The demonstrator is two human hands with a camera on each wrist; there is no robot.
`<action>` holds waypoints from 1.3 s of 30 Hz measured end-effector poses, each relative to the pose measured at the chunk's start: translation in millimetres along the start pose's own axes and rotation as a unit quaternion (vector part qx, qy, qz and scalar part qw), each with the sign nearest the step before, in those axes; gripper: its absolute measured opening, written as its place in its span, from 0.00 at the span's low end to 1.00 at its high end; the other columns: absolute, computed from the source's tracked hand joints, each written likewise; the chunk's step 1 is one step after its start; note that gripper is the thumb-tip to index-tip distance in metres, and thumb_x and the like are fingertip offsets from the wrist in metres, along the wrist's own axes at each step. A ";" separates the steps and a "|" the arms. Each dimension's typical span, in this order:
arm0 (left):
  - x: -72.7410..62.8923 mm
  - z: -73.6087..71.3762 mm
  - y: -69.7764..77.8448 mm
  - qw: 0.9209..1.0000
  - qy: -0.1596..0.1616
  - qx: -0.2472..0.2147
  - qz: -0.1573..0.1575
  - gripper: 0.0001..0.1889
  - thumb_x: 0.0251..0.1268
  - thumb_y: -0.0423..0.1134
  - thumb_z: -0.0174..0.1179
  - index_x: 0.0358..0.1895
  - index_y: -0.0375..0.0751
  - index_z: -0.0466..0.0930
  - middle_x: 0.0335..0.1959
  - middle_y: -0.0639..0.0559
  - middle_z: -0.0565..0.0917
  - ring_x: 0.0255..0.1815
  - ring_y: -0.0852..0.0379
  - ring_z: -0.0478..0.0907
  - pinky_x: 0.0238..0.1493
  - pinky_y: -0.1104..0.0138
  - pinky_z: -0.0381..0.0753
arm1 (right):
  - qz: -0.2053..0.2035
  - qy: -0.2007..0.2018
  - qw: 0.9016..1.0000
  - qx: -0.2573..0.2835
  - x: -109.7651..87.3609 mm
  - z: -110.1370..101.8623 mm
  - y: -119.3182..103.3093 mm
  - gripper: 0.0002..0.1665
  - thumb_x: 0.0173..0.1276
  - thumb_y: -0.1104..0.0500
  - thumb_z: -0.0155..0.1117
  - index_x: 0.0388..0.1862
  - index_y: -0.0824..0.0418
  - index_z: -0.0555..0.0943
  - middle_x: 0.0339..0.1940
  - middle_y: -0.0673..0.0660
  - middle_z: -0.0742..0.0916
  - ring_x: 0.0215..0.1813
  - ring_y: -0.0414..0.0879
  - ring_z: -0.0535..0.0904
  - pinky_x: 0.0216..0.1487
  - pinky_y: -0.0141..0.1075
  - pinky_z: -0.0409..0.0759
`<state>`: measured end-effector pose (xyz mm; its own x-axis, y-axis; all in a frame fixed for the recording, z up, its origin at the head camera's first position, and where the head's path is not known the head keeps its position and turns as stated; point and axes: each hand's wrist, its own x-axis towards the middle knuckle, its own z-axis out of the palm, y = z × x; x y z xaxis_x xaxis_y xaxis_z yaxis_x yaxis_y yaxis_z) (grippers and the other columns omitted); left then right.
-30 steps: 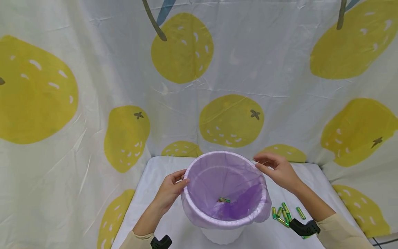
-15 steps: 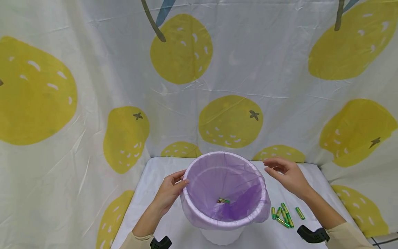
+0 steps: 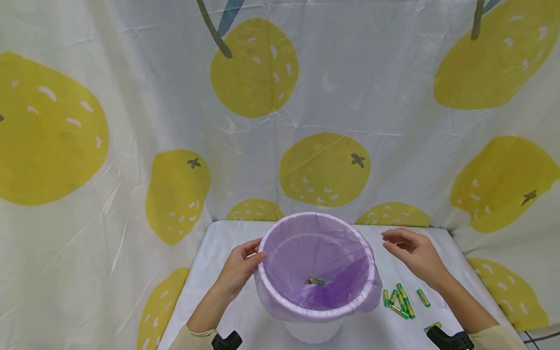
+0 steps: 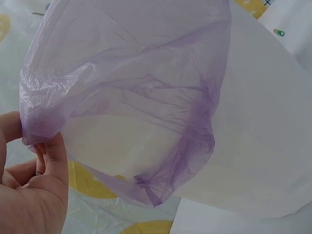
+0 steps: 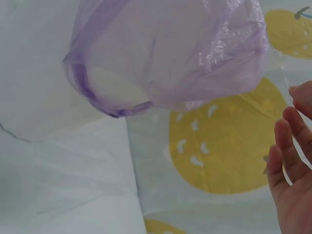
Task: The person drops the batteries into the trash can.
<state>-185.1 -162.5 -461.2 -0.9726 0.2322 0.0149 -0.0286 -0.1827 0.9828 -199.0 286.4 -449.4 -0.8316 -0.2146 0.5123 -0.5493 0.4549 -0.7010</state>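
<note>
A white trash can (image 3: 312, 332) stands on the white table, lined with a purple plastic bag (image 3: 374, 296) folded outward over its rim. My left hand (image 3: 238, 270) pinches the lined rim at its left side, thumb on top and fingers outside. In the left wrist view, the fingers (image 4: 56, 153) press against the bag's hanging edge. To the right of the rim, my right hand (image 3: 415, 255) hovers apart from the bag, fingers loosely bent and holding nothing. One green and gold battery (image 3: 315, 281) lies inside the lined can.
Several green and gold batteries (image 3: 400, 301) lie in a loose group on the table right of the can. A single battery (image 3: 423, 297) lies beside them, and another (image 3: 433, 326) is partly behind the right wrist camera. A lemon-print curtain (image 3: 323, 170) hangs behind the table.
My right hand has moved away from the rim, to the right and slightly down. The left hand keeps its grip, and the can and batteries have not moved.
</note>
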 end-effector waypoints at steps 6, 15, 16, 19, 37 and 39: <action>0.1 0.6 0.6 1.000 0.006 -0.003 -0.003 0.28 0.72 0.27 0.62 0.71 0.21 0.68 0.50 0.41 0.78 0.48 0.50 0.79 0.47 0.67 0.84 | 0.018 0.005 1.000 0.001 -11.6 -5.6 6.2 0.15 0.67 0.72 0.70 0.53 0.66 0.85 0.45 0.43 0.88 0.45 0.33 0.83 0.47 0.21 0.78; 0.4 0.3 0.3 1.000 0.007 -0.001 -0.002 0.27 0.72 0.28 0.62 0.70 0.21 0.69 0.50 0.39 0.78 0.48 0.50 0.80 0.48 0.67 0.84 | 0.080 0.008 0.997 -0.007 -30.4 -4.1 21.0 0.13 0.72 0.66 0.69 0.54 0.67 0.84 0.44 0.44 0.89 0.44 0.33 0.83 0.45 0.22 0.79; 0.2 0.3 0.2 1.000 0.007 -0.002 -0.002 0.27 0.72 0.27 0.62 0.70 0.21 0.68 0.50 0.39 0.78 0.48 0.50 0.80 0.48 0.66 0.84 | 0.084 0.008 0.996 -0.004 -33.0 -3.6 23.0 0.13 0.72 0.66 0.69 0.54 0.67 0.84 0.44 0.44 0.89 0.44 0.33 0.83 0.44 0.22 0.80; 0.4 0.4 -0.4 1.000 0.006 -0.005 -0.003 0.28 0.72 0.28 0.62 0.71 0.21 0.68 0.52 0.38 0.79 0.49 0.50 0.80 0.48 0.66 0.84 | 0.094 0.008 0.995 0.003 -40.9 -2.7 29.8 0.13 0.73 0.66 0.69 0.53 0.68 0.84 0.43 0.44 0.88 0.44 0.33 0.84 0.43 0.23 0.80; 2.1 2.1 0.2 1.000 0.009 -0.004 0.003 0.26 0.72 0.26 0.61 0.70 0.22 0.70 0.45 0.44 0.78 0.45 0.53 0.80 0.46 0.68 0.84 | 0.168 0.030 0.983 -0.065 -88.7 15.5 75.2 0.13 0.69 0.64 0.74 0.50 0.65 0.87 0.40 0.56 0.90 0.39 0.31 0.82 0.37 0.21 0.79; 1.9 2.7 0.2 1.000 0.009 -0.006 0.003 0.26 0.72 0.26 0.61 0.70 0.22 0.70 0.46 0.44 0.78 0.46 0.52 0.80 0.46 0.67 0.85 | 0.176 0.030 0.981 -0.073 -95.1 18.9 80.9 0.12 0.69 0.63 0.74 0.49 0.65 0.87 0.38 0.54 0.90 0.38 0.31 0.82 0.36 0.22 0.79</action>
<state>-186.3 -159.5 -460.5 -0.9766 0.2145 0.0176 -0.0252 -0.1950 0.9805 -166.0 327.3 -564.2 -0.9588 0.0265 0.2828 -0.2081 0.6118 -0.7631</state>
